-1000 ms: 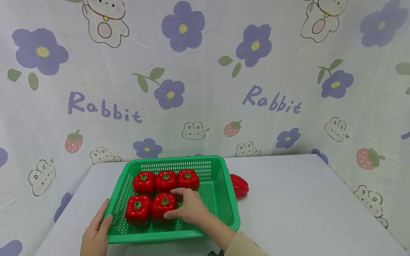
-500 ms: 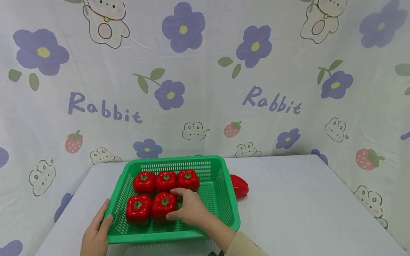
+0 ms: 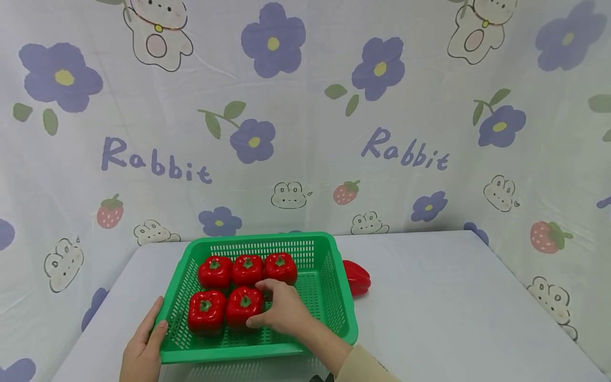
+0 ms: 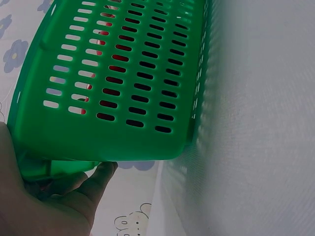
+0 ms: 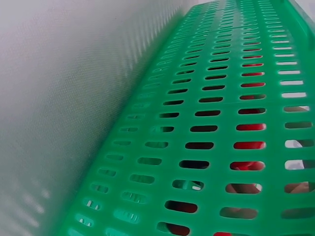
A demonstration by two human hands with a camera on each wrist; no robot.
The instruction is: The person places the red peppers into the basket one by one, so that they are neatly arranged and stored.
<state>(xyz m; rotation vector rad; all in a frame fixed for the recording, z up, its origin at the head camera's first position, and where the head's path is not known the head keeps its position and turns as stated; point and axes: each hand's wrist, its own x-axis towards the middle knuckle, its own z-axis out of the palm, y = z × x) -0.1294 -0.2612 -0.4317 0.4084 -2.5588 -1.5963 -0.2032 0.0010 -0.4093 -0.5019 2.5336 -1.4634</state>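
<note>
A green plastic basket (image 3: 260, 351) with slotted walls stands on the white table. Inside it are red bell peppers with green stems: three along the back and two in front. My left hand (image 3: 143, 345) holds the basket by its left rim, thumb over the edge. In the left wrist view the fingers of that hand (image 4: 74, 201) lie along the basket's end. My right hand (image 3: 286, 310) reaches over the front rim and grips the right front bell pepper (image 3: 243, 309) from its right side, between thumb and fingers. In the right wrist view the basket wall (image 5: 226, 98) mostly hides that hand.
Outside the basket, by its right wall, another red bell pepper (image 3: 356, 278) lies on its side, partly hidden. A patterned cloth (image 3: 305, 132) with flowers and rabbits hangs behind the table (image 3: 444, 307). The table stretches away to the right.
My right thumb has shifted very slightly to the right on the pepper. The basket, the peppers and my left hand stay where they were.
</note>
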